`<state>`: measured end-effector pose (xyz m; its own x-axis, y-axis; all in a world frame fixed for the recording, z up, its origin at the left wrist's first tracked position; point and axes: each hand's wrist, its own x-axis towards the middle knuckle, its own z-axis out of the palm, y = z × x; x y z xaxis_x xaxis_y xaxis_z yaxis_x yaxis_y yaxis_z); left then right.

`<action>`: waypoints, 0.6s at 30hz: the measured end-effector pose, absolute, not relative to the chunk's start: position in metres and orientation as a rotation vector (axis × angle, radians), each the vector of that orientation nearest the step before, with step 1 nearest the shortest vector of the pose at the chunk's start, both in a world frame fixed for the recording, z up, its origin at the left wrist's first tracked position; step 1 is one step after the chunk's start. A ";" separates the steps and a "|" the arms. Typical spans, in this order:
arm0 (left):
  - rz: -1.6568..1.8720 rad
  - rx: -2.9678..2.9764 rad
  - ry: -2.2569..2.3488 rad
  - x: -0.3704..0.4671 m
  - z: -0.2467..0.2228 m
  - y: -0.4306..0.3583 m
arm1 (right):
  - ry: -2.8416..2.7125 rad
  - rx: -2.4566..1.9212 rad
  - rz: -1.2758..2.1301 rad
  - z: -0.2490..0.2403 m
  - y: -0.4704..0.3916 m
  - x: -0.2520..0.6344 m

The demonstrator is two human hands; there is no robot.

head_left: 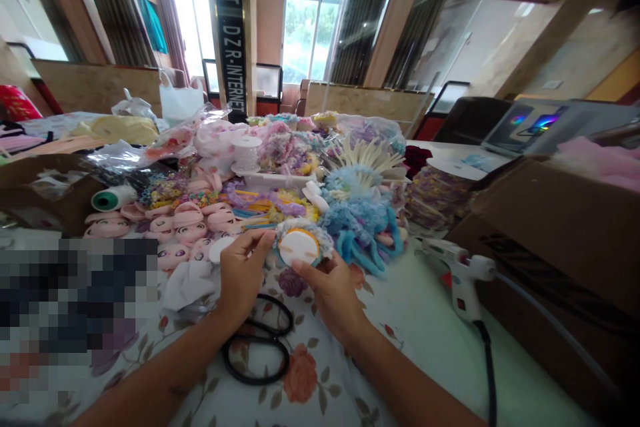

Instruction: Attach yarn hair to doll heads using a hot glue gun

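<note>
Between my hands, above the table, is a small round doll-head piece [300, 245] with a white disc facing me, an orange rim and fuzzy blue-grey yarn around its edge. My left hand [240, 277] pinches the yarn at its left side with thumb and finger. From the right, my right hand [333, 287] grips it, the thumb pressing on the white disc and the fingers behind. Scissors with black handles [257, 360] lie below on the flowered cloth, their blades partly hidden by my left arm. Several pink cloth faces [193, 230] lie beyond my left hand.
A white hot glue gun [463, 273] with a cord rests at right, beside a cardboard box [560, 227]. Blue fluffy yarn pieces [357, 207] are heaped behind my right hand. Farther back are a white spool [247, 155], a green-centred thread cone [113, 198] and plastic bags.
</note>
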<state>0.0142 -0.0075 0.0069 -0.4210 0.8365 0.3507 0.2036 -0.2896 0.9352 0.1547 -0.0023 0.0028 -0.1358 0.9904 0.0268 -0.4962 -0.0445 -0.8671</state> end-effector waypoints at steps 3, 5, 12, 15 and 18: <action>1.792 1.308 1.465 0.014 0.004 -0.006 | -0.905 -0.740 1.503 0.002 -0.002 0.153; 1.802 1.299 1.451 0.015 0.003 -0.005 | -0.901 -0.742 1.495 0.001 -0.002 0.153; 1.769 1.217 1.408 0.019 0.004 -0.006 | -0.856 -0.763 1.503 0.000 -0.001 0.153; 1.770 1.218 1.371 0.022 0.004 -0.008 | -0.823 -0.770 1.496 -0.001 0.000 0.152; 1.765 1.141 1.293 0.026 0.001 -0.008 | -0.807 -0.768 1.495 -0.001 0.000 0.153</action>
